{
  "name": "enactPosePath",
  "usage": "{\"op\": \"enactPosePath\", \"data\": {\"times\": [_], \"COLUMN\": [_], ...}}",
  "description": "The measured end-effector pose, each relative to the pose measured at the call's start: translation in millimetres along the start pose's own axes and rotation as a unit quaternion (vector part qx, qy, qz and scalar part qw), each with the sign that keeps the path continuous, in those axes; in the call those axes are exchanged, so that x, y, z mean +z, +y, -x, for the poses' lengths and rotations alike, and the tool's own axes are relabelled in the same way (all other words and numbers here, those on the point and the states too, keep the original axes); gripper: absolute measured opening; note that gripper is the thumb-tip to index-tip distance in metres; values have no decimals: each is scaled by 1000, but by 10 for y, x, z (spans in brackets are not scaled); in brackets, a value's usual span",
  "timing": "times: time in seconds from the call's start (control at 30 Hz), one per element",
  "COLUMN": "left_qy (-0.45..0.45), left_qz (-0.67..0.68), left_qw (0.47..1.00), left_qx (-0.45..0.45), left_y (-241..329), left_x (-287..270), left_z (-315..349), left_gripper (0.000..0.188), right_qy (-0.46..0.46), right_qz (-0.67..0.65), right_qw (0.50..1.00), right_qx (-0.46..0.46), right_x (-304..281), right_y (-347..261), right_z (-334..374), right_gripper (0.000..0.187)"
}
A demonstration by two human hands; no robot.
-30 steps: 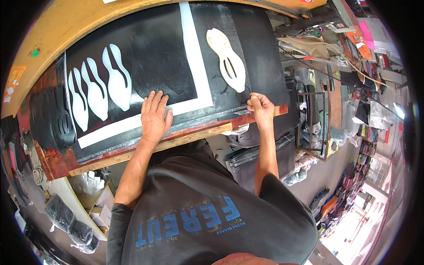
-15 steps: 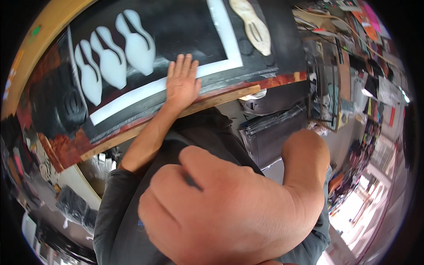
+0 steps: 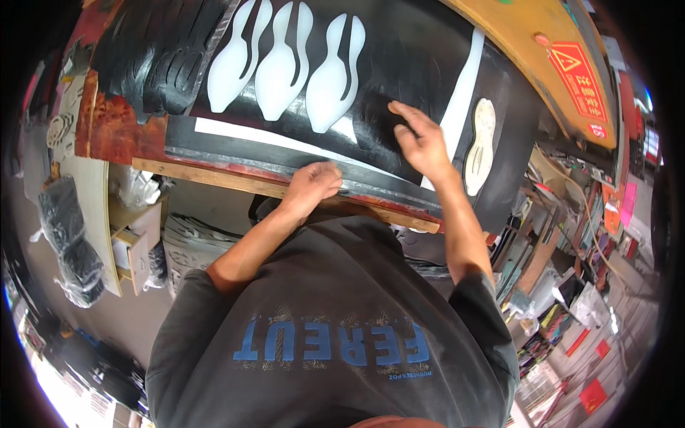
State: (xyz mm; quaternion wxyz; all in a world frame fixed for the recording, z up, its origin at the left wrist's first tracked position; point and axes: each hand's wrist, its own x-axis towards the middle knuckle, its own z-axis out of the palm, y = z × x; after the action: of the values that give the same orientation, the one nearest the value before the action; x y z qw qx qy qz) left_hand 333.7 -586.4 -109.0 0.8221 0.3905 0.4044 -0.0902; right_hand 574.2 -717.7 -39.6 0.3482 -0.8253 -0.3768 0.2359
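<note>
My left hand (image 3: 312, 187) is at the front edge of the bench, its fingers curled together. Whatever may be in them is hidden. Farther right, my right hand (image 3: 422, 143) hovers over or touches a glossy black sheet (image 3: 399, 78), with thumb and forefinger apart. Three white, sole-like shapes (image 3: 335, 85), each split by a slot, show side by side in that sheet; I cannot tell whether they are cut-outs or pieces on top. A white strip (image 3: 242, 133) borders its front side. Right of my right hand lies a cream sole-shaped template (image 3: 480, 146) with a slot.
A yellow machine beam (image 3: 549, 64) with a red warning label crosses the far right. Black scraps (image 3: 160, 71) lie at the bench's left end. A wooden rail (image 3: 207, 177) runs along the front. Wrapped black bundles (image 3: 68, 235) are on the left, shelving with clutter on the right.
My right hand has gone from close before the camera to the sheet. My left hand has curled from lying flat. The view has turned, and the front white strip now tapers to the right.
</note>
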Motion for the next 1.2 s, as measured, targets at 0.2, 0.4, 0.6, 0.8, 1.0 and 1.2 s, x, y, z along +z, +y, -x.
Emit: {"op": "enactPosePath", "data": {"times": [0.2, 0.4, 0.6, 0.8, 1.0, 1.2], "left_qy": [97, 210, 224, 159, 11, -68], "left_qz": [190, 262, 369, 331, 317, 452], "left_qw": [976, 941, 902, 929, 948, 889], "left_qx": [47, 34, 2, -51, 30, 43], "left_y": [-101, -202, -328, -268, -63, 11], "left_x": [472, 643, 665, 667, 753, 776], "left_z": [-98, -94, -76, 22, -152, -352], "left_gripper": [38, 34, 27, 33, 35, 45], "right_qy": [-41, -75, -83, -5, -138, -220], "right_qz": [142, 177, 166, 49, 8, 69], "right_qw": [973, 962, 963, 981, 986, 967], "right_qx": [-177, -194, -196, -188, -98, -105], "right_x": [441, 517, 522, 399, 219, 30], "right_y": [741, 598, 558, 602, 548, 362], "right_z": [150, 401, 466, 187, -99, -129], "right_gripper": [59, 64, 69, 60, 66, 92]}}
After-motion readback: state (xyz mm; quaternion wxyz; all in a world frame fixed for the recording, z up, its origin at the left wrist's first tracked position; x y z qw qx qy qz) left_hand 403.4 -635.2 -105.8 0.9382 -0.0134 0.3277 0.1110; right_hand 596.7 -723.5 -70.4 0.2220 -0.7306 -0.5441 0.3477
